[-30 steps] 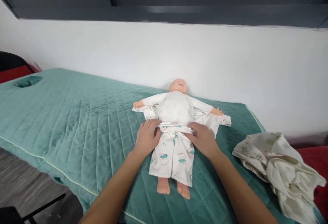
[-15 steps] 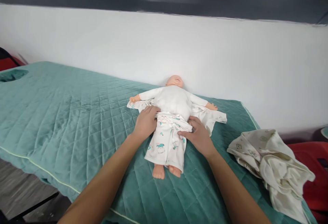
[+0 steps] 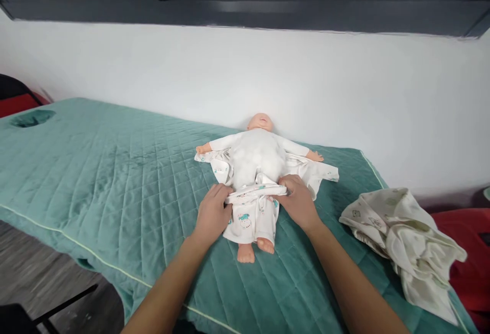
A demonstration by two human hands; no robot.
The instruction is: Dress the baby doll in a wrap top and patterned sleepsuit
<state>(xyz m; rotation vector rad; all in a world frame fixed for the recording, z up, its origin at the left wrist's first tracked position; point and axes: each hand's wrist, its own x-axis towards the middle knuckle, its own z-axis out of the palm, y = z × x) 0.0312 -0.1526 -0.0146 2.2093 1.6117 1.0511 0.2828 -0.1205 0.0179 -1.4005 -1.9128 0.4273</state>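
Head cam: a baby doll (image 3: 255, 156) lies on its back on the green quilted bed (image 3: 115, 171). Left hand (image 3: 212, 215) and right hand (image 3: 299, 202) each pinch the waistband of the doll's printed pants (image 3: 250, 216), one either side of its hips. A crumpled cloth (image 3: 401, 237) sits right of the doll.

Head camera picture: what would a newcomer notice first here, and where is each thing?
A baby doll lies on its back in the middle of a green quilted bed cover, its head close to the white wall. The left hand and right hand grip the waistband of its printed trousers at either hip. A crumpled cream cloth lies at the right.
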